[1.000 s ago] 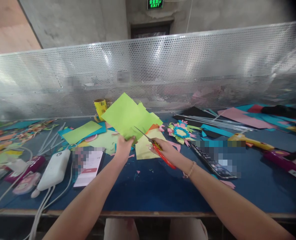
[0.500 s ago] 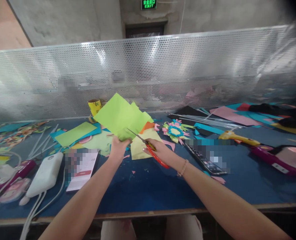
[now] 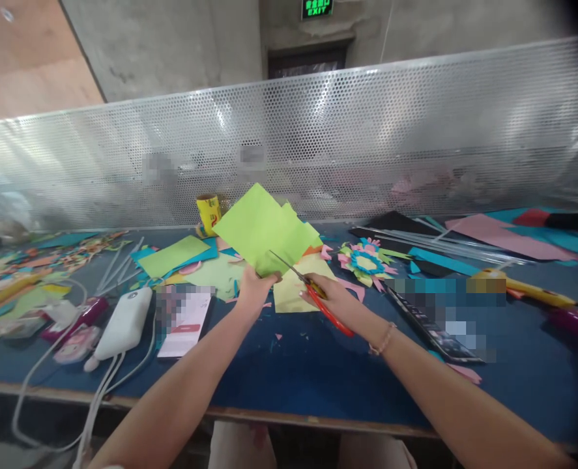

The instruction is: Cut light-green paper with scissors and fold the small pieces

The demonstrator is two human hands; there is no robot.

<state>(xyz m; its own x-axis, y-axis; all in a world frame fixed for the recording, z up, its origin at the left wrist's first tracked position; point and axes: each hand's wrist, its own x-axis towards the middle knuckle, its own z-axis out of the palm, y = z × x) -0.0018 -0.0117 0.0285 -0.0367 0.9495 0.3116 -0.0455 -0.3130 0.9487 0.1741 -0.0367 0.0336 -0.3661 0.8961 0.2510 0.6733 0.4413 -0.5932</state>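
My left hand pinches the lower edge of a lime-green sheet of paper, which stands tilted up above the table. In my right hand is a pair of scissors with red and yellow handles. Their blades point up and left, lying in front of the lower part of the green sheet; I cannot tell whether they cut into it. Under the hands lies a pale yellow sheet. Right of it sits a paper flower with blue, pink and green petals.
At left lie a white power bank with cables and a phone. Another phone lies at right, near a yellow-and-purple tool. Paper scraps, clear sticks and a yellow roll line the perforated metal screen.
The view has swung left, so everything appears shifted to the right. Both hands keep their hold on the green paper and scissors, with little change between them.
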